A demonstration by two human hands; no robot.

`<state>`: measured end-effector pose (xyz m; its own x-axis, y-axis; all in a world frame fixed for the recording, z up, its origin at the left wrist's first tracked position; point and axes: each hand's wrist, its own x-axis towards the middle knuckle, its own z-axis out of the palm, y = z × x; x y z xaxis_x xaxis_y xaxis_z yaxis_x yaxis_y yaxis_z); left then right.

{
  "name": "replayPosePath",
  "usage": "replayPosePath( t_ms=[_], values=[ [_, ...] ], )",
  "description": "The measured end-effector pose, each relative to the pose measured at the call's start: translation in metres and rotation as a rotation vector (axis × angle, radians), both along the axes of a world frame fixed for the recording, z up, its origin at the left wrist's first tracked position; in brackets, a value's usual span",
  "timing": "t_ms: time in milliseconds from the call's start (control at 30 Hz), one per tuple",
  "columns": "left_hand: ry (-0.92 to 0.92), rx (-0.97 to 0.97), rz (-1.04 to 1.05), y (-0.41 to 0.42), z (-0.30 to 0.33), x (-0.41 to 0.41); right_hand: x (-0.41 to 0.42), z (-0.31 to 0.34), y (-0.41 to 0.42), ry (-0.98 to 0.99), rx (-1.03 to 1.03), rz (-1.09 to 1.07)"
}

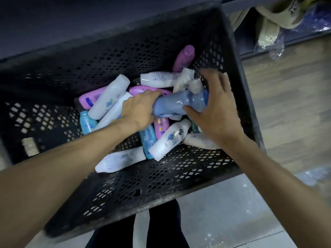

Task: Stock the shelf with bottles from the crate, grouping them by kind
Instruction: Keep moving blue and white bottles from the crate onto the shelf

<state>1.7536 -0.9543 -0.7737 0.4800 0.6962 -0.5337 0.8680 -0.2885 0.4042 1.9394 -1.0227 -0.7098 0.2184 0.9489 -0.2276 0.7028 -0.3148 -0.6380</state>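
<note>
A black perforated crate (161, 176) holds several loose bottles lying on their sides: white ones (109, 99), purple ones (184, 57) and small teal ones (86, 122). My left hand (139, 110) grips the base end of a blue-grey bottle (176, 103) lifted above the pile. My right hand (213, 108) is around that bottle's neck end, thumb under it and fingers spread over it. A white bottle with a blue print (168, 138) lies just under my hands.
A dark shelf edge (89, 29) runs behind the crate. At the upper right a lower shelf holds beige slippers in plastic wrap (268, 31). Wood-look floor (286, 104) lies to the right, pale tiles (223, 212) below. My dark-trousered legs (161, 230) stand under the crate.
</note>
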Motion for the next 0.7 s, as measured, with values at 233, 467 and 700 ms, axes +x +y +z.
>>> replayPosePath(
  t_ms=[233, 467, 700],
  values=[
    [-0.321, -0.158, 0.227, 0.034, 0.102, -0.046, -0.027, 0.087, 0.039, 0.363, -0.009, -0.085],
    [-0.635, -0.273, 0.275, 0.053, 0.246, -0.058, -0.047, 0.227, 0.068, 0.514, 0.112, 0.093],
    [-0.798, -0.201, 0.300, 0.054, 0.396, -0.066, -0.061, 0.378, 0.084, 0.383, 0.289, 0.311]
  ],
)
